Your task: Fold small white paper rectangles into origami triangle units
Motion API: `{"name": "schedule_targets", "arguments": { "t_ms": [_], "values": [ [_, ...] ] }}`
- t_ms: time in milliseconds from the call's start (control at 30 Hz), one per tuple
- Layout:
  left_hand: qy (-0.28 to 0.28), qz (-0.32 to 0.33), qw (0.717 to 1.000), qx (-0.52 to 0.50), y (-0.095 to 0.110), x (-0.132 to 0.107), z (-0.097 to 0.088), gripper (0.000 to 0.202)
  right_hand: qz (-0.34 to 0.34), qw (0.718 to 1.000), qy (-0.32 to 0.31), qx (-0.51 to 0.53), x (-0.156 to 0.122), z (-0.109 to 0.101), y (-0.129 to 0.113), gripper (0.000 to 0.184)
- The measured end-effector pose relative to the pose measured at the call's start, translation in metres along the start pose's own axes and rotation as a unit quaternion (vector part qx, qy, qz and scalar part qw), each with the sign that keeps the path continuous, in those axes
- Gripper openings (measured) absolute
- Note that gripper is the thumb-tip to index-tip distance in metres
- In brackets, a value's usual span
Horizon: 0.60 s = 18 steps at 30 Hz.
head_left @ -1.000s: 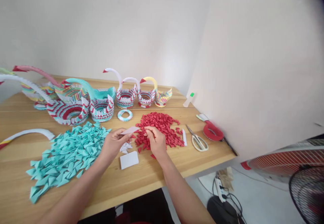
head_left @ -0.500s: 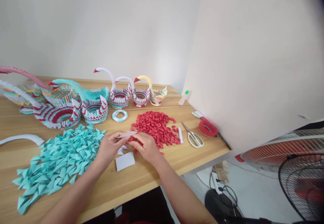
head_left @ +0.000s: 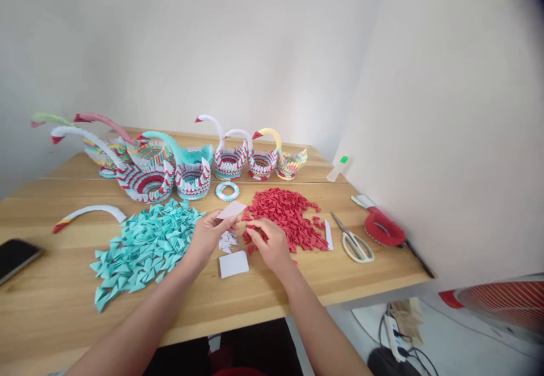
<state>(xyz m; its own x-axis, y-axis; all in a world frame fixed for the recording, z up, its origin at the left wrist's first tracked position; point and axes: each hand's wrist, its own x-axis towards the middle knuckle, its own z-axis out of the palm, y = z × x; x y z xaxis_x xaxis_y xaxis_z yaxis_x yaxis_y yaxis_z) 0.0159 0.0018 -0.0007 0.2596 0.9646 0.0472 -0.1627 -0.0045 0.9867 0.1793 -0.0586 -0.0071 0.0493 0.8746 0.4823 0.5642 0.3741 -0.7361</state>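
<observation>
Pinched upright in my left hand (head_left: 211, 230) is a piece of pale paper (head_left: 232, 210). My right hand (head_left: 270, 243) is closed, with a small red piece (head_left: 250, 225) at its fingertips, apart from the left hand. Below the hands are small white folded papers (head_left: 228, 242) and a stack of white paper (head_left: 233, 264). A heap of red folded paper triangles (head_left: 293, 214) spreads behind my right hand. Turquoise folded triangles (head_left: 144, 246) are heaped to the left of my left forearm.
Several folded-paper swans (head_left: 148, 180) line the back of the wooden table (head_left: 55, 302). Near them lies a paper ring (head_left: 227, 191). A curved swan neck (head_left: 91, 209) and phone (head_left: 17, 257) are at left; scissors (head_left: 357, 246) and a red paper ring (head_left: 385, 230) at right.
My hands have come apart; the paper stays in my left hand and the red piece is at my right fingertips. The view has turned left, bringing the phone into sight.
</observation>
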Motion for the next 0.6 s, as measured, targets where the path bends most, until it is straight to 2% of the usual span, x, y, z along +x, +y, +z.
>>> {"name": "schedule_targets", "arguments": {
  "t_ms": [233,333,500,600],
  "values": [
    [0.0,0.001,1.0,0.01,-0.002,0.003,-0.005,0.03,0.031,0.999,0.026,0.011,-0.002,0.001,0.002,0.012],
    [0.004,0.01,1.0,0.01,-0.005,0.005,-0.007,0.027,0.022,0.999,0.048,-0.004,-0.001,-0.003,0.001,0.013],
    [0.023,0.007,0.999,0.029,-0.01,0.011,-0.013,0.028,-0.002,0.997,0.062,-0.051,-0.001,-0.023,-0.002,0.02],
    [0.028,0.008,0.999,0.041,-0.011,0.012,-0.014,0.029,-0.007,0.996,0.031,-0.078,0.002,-0.046,0.007,0.022]
  ]
}}
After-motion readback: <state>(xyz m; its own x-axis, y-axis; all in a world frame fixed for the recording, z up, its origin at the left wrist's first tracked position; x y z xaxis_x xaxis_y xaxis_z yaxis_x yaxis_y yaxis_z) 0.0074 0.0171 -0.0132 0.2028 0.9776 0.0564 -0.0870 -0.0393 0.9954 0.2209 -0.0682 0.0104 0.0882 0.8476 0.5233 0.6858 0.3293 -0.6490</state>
